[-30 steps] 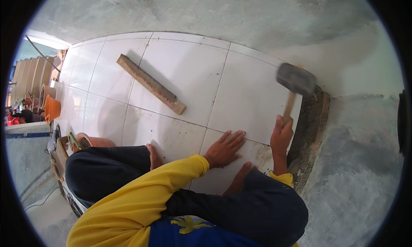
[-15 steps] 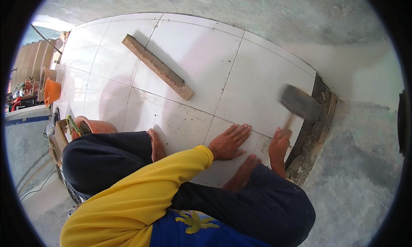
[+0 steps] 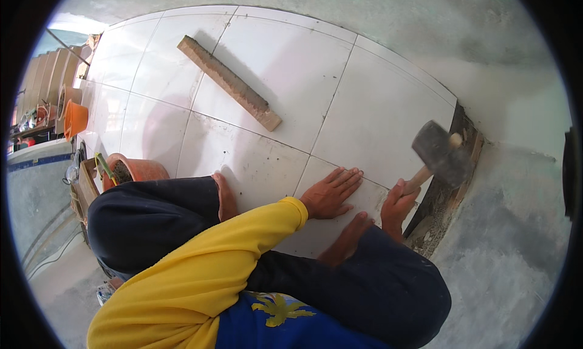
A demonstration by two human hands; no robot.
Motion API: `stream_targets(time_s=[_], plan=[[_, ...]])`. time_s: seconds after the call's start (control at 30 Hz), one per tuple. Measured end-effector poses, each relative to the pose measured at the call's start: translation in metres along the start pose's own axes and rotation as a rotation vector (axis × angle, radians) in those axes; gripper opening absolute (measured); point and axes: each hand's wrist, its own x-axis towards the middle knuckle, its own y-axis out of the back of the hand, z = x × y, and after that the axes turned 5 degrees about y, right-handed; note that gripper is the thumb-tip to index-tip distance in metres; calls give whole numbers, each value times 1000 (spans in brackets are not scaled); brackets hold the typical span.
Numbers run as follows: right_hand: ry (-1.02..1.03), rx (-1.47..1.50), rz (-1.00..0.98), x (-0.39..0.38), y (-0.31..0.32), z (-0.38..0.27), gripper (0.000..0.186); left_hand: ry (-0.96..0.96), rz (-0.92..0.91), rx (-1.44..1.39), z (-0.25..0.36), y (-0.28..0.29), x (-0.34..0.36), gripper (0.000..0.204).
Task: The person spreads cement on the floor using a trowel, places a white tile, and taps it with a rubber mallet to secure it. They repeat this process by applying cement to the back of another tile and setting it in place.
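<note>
My right hand (image 3: 398,206) is wrapped round the wooden handle of a black rubber mallet (image 3: 434,145). The mallet's head is raised near the far right end of the tiling and partly smeared by motion. Flat on a white floor tile (image 3: 325,230), my left hand (image 3: 332,193) lies with its fingers stretched out, close to a joint line. A larger white tile (image 3: 382,112) lies just beyond both hands. Along the right edge of the tiles runs a rough, untiled strip (image 3: 446,212) with rubble in it.
A long wooden batten (image 3: 231,85) rests diagonally on the tiles. Left of my knee stands an orange bucket (image 3: 149,169) with grey mix inside; another orange bucket (image 3: 75,118) is farther off. Grey plastered wall (image 3: 395,15) borders the far side. My bare feet rest on the tiles.
The mallet's head has turned and shifted slightly right, with my right wrist tilted differently. My left hand still lies flat on the tile. The whole view has shifted a little.
</note>
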Motion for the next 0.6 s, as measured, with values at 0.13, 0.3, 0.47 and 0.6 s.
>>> stream_targets(time_s=[0.13,0.3,0.47,0.6], plan=[[-49,-366,-275,-6,7,28,40,27,-47,17,11,-7,-1,75],[-102,-210,-100,-9,2,6,49,42,-63,5,11,-10,5,73],[-51,-222,-138,-1,25,-8,45,35,-80,-83,-2,-10,25,62],[153,12,157,-6,41,-33,40,155,193,35,-20,11,71,66]])
